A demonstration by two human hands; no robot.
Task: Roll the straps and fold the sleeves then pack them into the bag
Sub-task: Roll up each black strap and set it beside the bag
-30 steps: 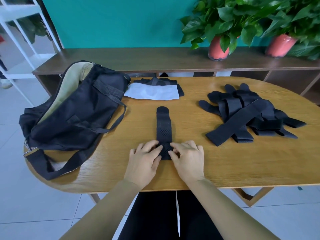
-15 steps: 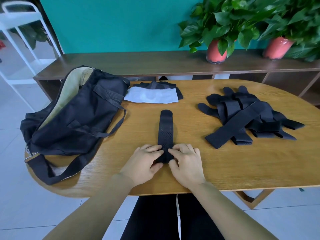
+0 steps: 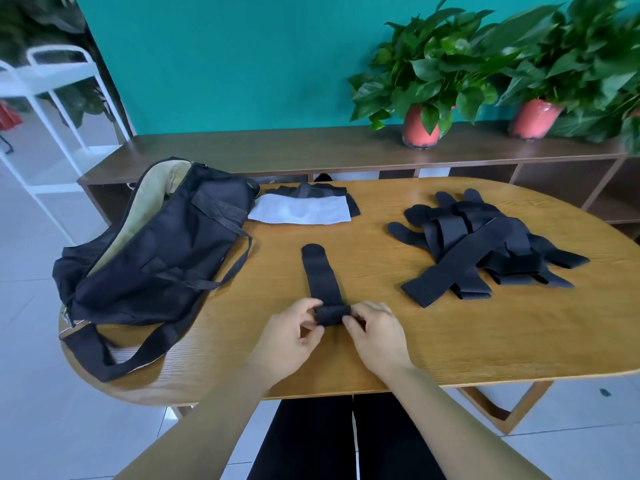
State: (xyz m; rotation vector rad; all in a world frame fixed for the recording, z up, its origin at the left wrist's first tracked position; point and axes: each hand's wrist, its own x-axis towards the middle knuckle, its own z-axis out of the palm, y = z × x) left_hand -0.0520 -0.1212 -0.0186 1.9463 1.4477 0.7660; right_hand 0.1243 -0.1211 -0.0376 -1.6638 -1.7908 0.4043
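Left hand (image 3: 289, 336) and right hand (image 3: 375, 332) pinch the rolled end of a black perforated strap (image 3: 323, 289) with curled fingers on the wooden tabletop (image 3: 450, 341).

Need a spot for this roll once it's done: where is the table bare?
Widest bare wood: the table's near right, between the right hand and the strap pile. Also a strip between the strap being rolled and that pile. Another gap lies between the folded sleeves and pile. Crowded: the left, under the bag and its shoulder strap.

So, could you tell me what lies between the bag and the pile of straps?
The head view shows one strap lying there, its near end rolled between the left hand and right hand.
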